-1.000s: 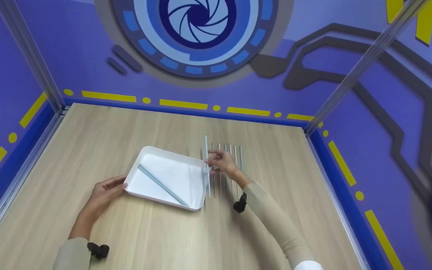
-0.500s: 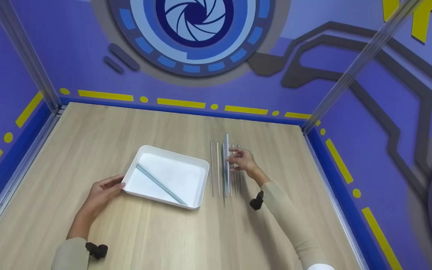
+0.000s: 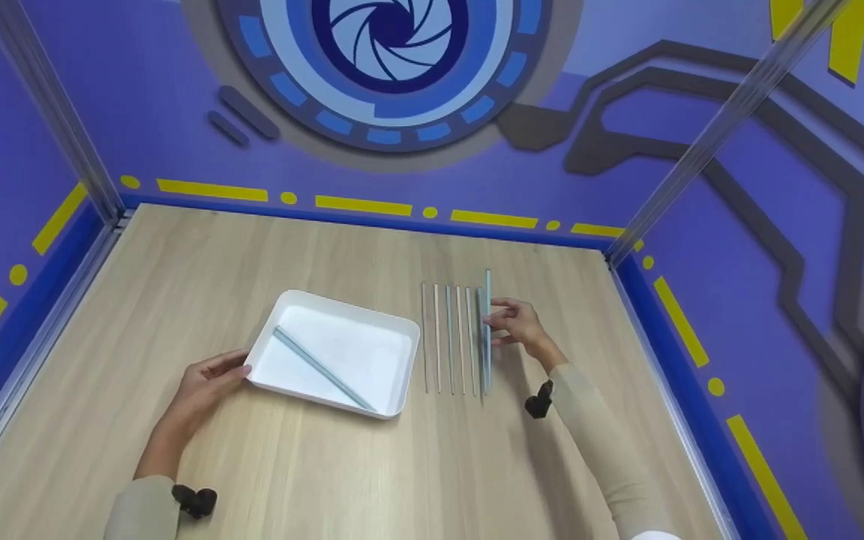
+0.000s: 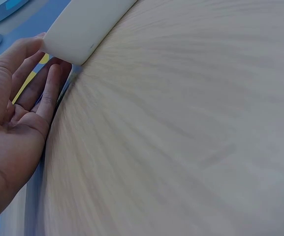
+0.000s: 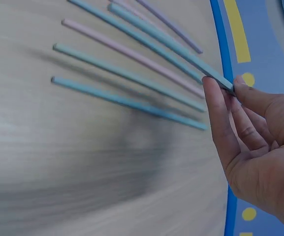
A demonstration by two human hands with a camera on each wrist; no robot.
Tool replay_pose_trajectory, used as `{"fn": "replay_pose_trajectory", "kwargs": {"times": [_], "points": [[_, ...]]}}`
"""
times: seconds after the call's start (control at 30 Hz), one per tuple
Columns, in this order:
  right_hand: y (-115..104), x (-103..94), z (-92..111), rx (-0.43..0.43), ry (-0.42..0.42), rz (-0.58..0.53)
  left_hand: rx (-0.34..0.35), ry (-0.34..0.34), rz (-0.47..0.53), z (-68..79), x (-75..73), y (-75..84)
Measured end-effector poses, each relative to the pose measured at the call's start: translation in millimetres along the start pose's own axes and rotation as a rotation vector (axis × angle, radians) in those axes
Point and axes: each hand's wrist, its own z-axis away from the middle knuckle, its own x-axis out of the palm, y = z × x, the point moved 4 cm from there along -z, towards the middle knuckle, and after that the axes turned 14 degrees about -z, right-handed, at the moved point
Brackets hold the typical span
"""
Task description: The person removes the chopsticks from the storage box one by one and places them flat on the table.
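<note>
My right hand pinches a slim light-blue stick between thumb and fingertips. It is raised above the table at the right end of a row of sticks. In the right wrist view, the held light-blue stick passes over several pastel blue, green, pink and lilac sticks. My left hand holds the left side of a shallow white tray between thumb and fingers; the tray's corner shows in the left wrist view. A pale blue-grey stick lies diagonally in the tray.
The row of sticks lies roughly parallel on the wooden table, just right of the tray. Blue-purple printed walls border the table at the back and both sides, with metal posts at the corners.
My right hand has moved right with the light-blue stick, from the tray's right edge across the row to its right end. My left hand and the tray have hardly moved.
</note>
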Motion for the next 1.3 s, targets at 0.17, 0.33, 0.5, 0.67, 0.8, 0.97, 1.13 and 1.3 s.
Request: {"fn": "replay_pose_trajectory", "kwargs": {"times": [0.17, 0.33, 0.5, 0.67, 0.8, 0.97, 1.13, 1.3], "points": [[10, -11.6, -3, 0.017, 0.022, 0.024, 0.020, -0.007, 0.034, -0.8, 0.1, -1.3], [21, -19.2, -6, 0.034, 0.059, 0.074, 0.018, 0.002, 0.026, 0.0, 0.2, -0.8], [29, -21.2, -7, 0.049, 0.083, 0.129, 0.014, 0.016, 0.026, -0.9, 0.8, -1.1], [34, -19.5, -9, 0.078, 0.098, 0.155, 0.015, 0.019, 0.021, -2.2, 0.1, -1.1], [36, -16.4, -11, 0.103, 0.106, 0.177, 0.010, 0.022, 0.024, -2.1, -1.0, -0.6], [37, -14.7, -14, 0.112, 0.121, 0.187, 0.012, 0.020, 0.045, -1.7, -0.7, -0.7], [36, -13.4, -14, 0.072, 0.114, 0.222, 0.002, 0.011, 0.026, 0.1, 0.4, -1.3], [37, -13.9, -15, 0.056, 0.122, 0.222, 0.003, 0.018, 0.001, 0.0, 0.2, -0.2]]}}
